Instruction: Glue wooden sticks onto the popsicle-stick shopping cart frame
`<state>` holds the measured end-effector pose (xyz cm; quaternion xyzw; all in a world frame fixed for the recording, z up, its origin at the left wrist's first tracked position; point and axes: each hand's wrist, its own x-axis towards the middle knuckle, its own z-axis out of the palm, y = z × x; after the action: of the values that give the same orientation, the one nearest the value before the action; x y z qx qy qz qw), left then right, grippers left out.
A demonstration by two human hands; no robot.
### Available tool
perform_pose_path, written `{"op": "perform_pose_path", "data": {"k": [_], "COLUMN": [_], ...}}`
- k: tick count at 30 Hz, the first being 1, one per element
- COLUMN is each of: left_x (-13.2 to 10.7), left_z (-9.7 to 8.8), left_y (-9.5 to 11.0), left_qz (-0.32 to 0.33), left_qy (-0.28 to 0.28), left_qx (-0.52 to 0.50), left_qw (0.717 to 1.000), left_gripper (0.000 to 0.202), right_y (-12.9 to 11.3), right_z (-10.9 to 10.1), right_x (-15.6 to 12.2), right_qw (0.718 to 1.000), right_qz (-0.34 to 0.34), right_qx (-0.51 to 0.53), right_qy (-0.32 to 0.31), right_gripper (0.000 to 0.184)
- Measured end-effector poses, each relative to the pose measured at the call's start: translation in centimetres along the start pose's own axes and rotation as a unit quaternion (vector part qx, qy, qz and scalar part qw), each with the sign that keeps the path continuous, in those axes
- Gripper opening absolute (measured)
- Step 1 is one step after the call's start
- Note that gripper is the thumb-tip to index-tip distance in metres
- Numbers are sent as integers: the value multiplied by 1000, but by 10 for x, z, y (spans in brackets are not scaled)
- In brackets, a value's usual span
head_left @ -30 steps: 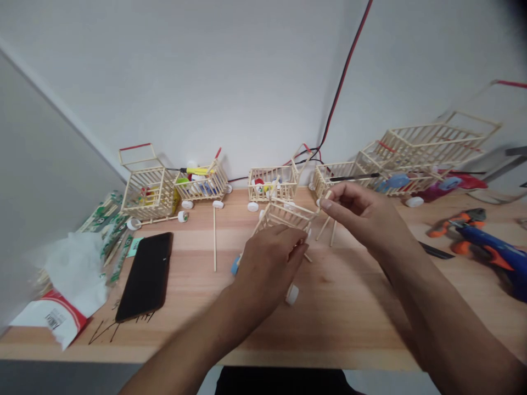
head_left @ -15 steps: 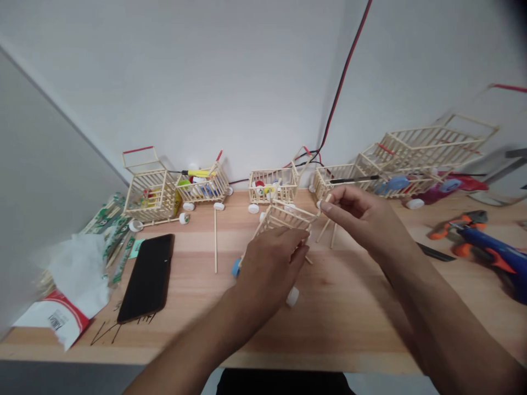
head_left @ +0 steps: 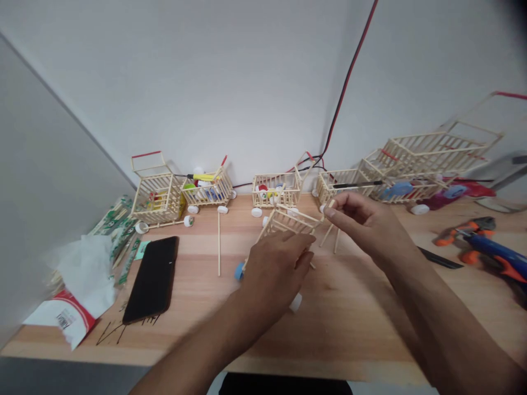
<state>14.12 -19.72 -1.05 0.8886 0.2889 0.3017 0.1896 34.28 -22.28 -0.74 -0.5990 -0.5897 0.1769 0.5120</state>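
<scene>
Under my left hand (head_left: 278, 269) is a miniature shopping cart (head_left: 288, 219) built of thin wooden sticks. My fingers close over its basket, hiding much of it. A blue cap wheel (head_left: 239, 271) and a white cap wheel (head_left: 296, 302) show at its near side. At the cart's upper right corner, my right hand (head_left: 358, 216) pinches a short wooden stick (head_left: 330, 206) between thumb and forefinger. Whether that stick is joined to the cart I cannot tell. Two loose-looking sticks (head_left: 336, 240) slant down below the right fingertips.
Several finished-looking stick carts (head_left: 276, 187) line the wall. A single stick (head_left: 219, 244) and a black phone (head_left: 151, 280) lie to the left, beside wrapped sticks and a torn packet (head_left: 66, 318). Rightward are a blue glue gun (head_left: 496, 252), orange-handled pliers (head_left: 465, 229) and a black strip (head_left: 440, 258).
The whole view has shifted slightly, with everything a little lower and further right. Both hands keep nearly the same hold on the cart and the short stick.
</scene>
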Motion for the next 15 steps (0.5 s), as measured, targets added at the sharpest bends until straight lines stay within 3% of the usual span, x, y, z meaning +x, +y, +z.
{"op": "perform_pose_path", "data": {"k": [15], "left_x": [0], "left_z": [1], "left_y": [0], "left_qz": [-13], "left_qy": [-16], "left_qx": [-12], "left_qw": [1000], "left_gripper": [26], "right_y": [5], "right_z": [0], "right_x": [2], "right_qw": [1000], "right_qz": [16], "right_qx": [0], "right_qy": [-22], "right_gripper": [20]}}
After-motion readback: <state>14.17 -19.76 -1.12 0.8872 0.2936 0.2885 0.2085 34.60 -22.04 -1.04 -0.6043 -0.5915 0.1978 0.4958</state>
